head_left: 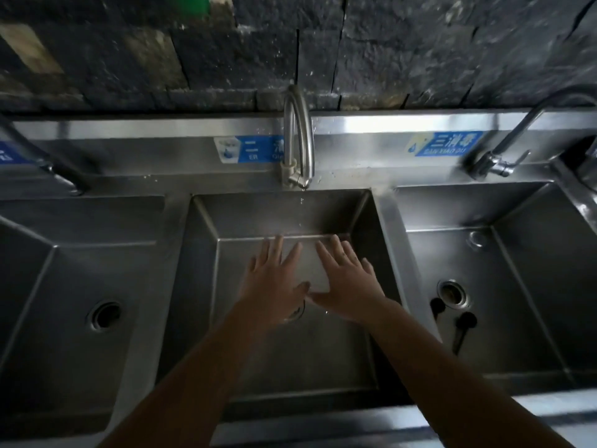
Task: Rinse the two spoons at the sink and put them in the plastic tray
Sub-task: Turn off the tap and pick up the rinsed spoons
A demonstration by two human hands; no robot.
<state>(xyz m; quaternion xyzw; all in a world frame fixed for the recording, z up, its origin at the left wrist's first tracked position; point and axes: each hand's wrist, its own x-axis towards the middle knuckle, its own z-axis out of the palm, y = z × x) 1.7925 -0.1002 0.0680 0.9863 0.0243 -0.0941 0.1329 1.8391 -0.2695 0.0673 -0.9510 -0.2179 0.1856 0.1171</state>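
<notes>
from my head i see my left hand (273, 279) and right hand (347, 282) spread flat and wide over the middle sink (206, 221), holding nothing. two spoons (452, 321) lie in the right sink. i see no tray. wet fingers could let a spoon slip.

You see dark stone wall (387, 43) across top of frame. Shiny steel ledge (193, 127) below it, blue stickers (447, 143) upper right and middle. Room dim; light glints on ledge, upper right.
</notes>
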